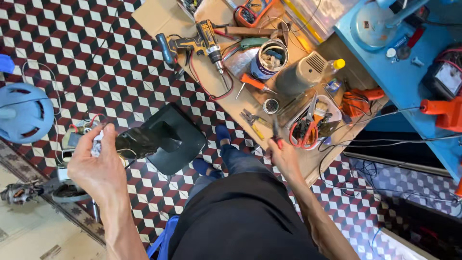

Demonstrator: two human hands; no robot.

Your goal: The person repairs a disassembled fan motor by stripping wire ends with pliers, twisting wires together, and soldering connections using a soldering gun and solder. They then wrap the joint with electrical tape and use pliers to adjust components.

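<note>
Holding a crumpled white rag [97, 144] in your left hand [96, 168], you are keeping it bunched against the near-left end of a glossy black part [139, 142], which is resting over the black fan base [178, 139] on the checkered floor [96, 72]. Your fingers are curling around the cloth, so that grip is clenched on the rag. Judging from this, you are wiping the part, and it will go better if you are pressing with a fresh fold of the cloth and steadying the shiny piece so it is not sliding on the smooth moulded plastic beneath it.

Your right hand [284, 156] is reaching to the near edge of the low wooden board [159, 14] and pinching a slim tool with a red handle [278, 137]; its dark tip is pointing toward the far side. I cannot tell what kind of tool it is.

Lying on the board are hard, mixed materials: a yellow and black cordless drill [202, 43] toward the far left, a blue tin [269, 60] full of small bits, an orange-handled screwdriver [252, 83], pliers [252, 120] just beside your right hand, and a clear tub [315, 120] of red-handled cutters to the right. Thin wires are trailing loosely across the wood, so you are better off lifting the tool straight up to avoid snagging them. A blue round fan guard [24, 113] is sitting at the far left.
</note>
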